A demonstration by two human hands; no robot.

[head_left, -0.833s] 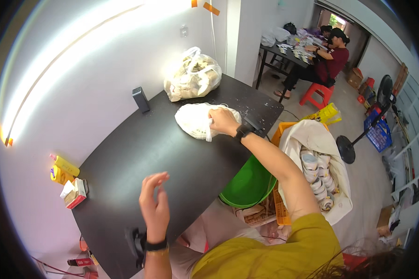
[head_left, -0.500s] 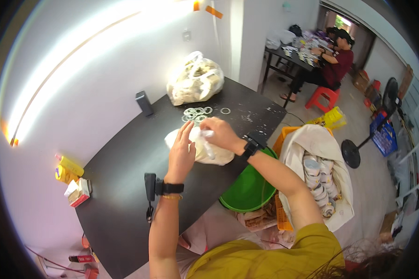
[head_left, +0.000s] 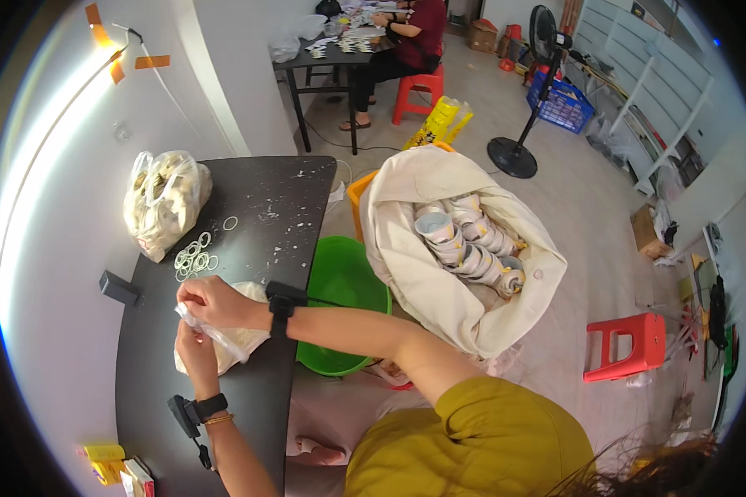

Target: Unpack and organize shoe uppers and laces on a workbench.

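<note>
The left hand [head_left: 197,356] and right hand [head_left: 222,303] meet, apparently pinching the gathered top [head_left: 226,341] of a pale plastic bag [head_left: 250,336] on the bench [head_left: 253,414]; fingertips are partly hidden. Gentle, even pulls probably suit such thin plastic best. Beyond lie pale rings [head_left: 194,258]; farther off, a yellow sack [head_left: 436,124] bears dark print too small to read.

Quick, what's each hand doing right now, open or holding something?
Left hand: closed, pinching the bag at its top.
Right hand: closed, apparently gripping it too.

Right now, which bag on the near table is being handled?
The nearer bag: left hand and right hand grip its top; the farther bag is untouched.
</note>
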